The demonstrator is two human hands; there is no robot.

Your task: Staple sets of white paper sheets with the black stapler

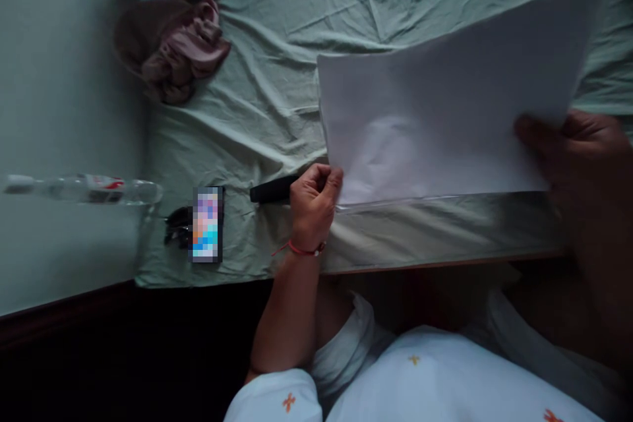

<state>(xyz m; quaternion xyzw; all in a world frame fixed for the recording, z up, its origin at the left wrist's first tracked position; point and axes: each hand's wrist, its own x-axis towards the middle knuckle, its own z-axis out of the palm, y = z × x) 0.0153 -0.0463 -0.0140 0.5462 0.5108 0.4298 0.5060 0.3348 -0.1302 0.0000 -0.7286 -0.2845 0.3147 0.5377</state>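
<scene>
Here, we hold white paper (445, 99) by both ends, over the right part of a rumpled green cloth (267, 99). Our left hand (316, 201) is closed, pinching the near left corner between thumb and fingers; a red string bracelet (304, 250) circles its wrist. Our right hand (588, 145), blurred, grips the right end with its thumb on top. More than one layer shows along the near edge. Just left of our left hand, and partly behind it, lies a black object (271, 190) we cannot identify. Farther left we see a phone (206, 224) with its screen lit, then a clear bottle (84, 189) with a white cap. A pinkish-brown cloth bundle (182, 53) sits at the far left.
</scene>
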